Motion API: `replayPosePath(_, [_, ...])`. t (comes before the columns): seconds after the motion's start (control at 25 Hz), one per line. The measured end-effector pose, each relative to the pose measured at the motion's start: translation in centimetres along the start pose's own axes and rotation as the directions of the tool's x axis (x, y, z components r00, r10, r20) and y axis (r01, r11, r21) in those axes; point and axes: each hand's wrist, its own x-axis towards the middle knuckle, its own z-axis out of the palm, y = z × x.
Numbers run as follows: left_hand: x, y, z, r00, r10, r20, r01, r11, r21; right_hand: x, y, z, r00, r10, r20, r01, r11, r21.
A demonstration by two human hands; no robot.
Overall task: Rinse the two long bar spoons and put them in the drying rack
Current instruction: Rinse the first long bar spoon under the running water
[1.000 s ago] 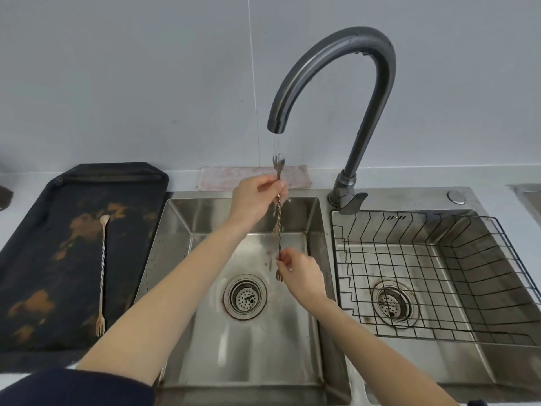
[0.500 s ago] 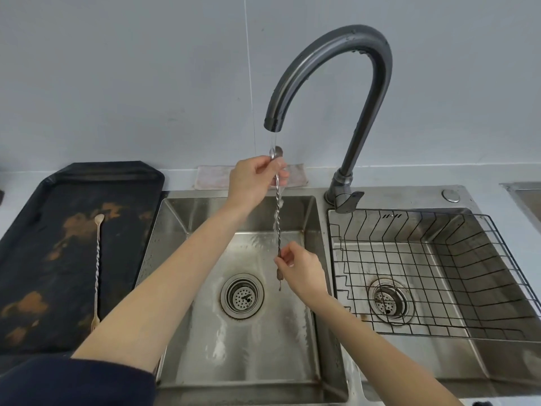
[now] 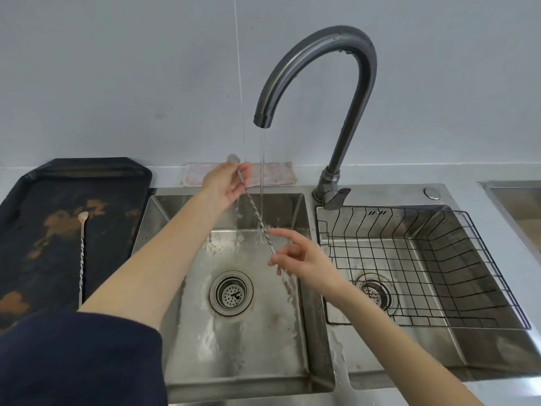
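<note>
Starting with what is cut off: the black tray (image 3: 44, 230) is clipped at the frame's left edge, and the fork end of the second bar spoon (image 3: 81, 259) lying on it is hidden behind the left forearm. The left basin (image 3: 304, 332) is open around its drain, with wet floor. The drying rack (image 3: 439, 259) is seated in the right basin, holding nothing. A thin stream is run from the faucet (image 3: 336, 83). The first bar spoon (image 3: 257, 224) is held tilted across the stream over the left basin, bowl end up-left. Its upper stem is gripped by the left hand (image 3: 227, 184), bowl poking above the fingers. Its lower stem is pinched by the right hand (image 3: 304, 259), index finger extended; the lower tip is blurred and cannot be made out.
</note>
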Motion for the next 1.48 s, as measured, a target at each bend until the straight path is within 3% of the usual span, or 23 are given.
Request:
replayPosePath(0.12, [0.9,-0.2,-2.9,0.997,-0.047,-0.064,0.036,0.985,-0.17,0.9,-2.2,-1.5,0.993,0.087,0.075,-0.103,0.962,0.252])
replayPosePath(0.24, [1.3,-1.0,-6.2,0.986,-0.075,-0.152,0.031,0.961,-0.273,2.6,-3.8,-2.3,0.963,0.148,0.226,-0.244,0.837,0.49])
replayPosePath(0.4, [1.2,-2.9,-9.7,0.957,-0.245,-0.158,0.176,0.917,-0.357,5.8,-4.9,-2.0,0.967,0.149,0.206,-0.248,0.724,0.644])
replayPosePath(0.56, [1.3,-4.6,-11.8,0.932,-0.31,-0.187,0.209,0.883,-0.421,7.9,-5.2,-1.1,0.976,0.175,0.13,-0.218,0.751,0.623])
replayPosePath(0.92, [2.1,-4.5,-13.4,0.949,-0.209,-0.236,0.052,0.842,-0.537,9.4,-4.0,0.0,0.99,0.138,-0.031,-0.1,0.84,0.534])
replayPosePath(1.2, [1.5,-4.8,-13.5,0.929,-0.26,-0.265,0.074,0.829,-0.554,9.6,-4.8,0.8,0.987,0.122,-0.104,-0.074,0.921,0.384])
replayPosePath(1.36, [1.4,-5.2,-13.4,0.92,-0.293,-0.26,0.115,0.837,-0.536,10.1,-6.0,0.7,0.989,0.104,-0.101,-0.039,0.859,0.51])
replayPosePath(1.48, [0.9,-5.9,-13.0,0.913,-0.358,-0.194,0.276,0.895,-0.351,10.3,-7.4,0.2,0.99,0.084,-0.115,0.001,0.805,0.593])
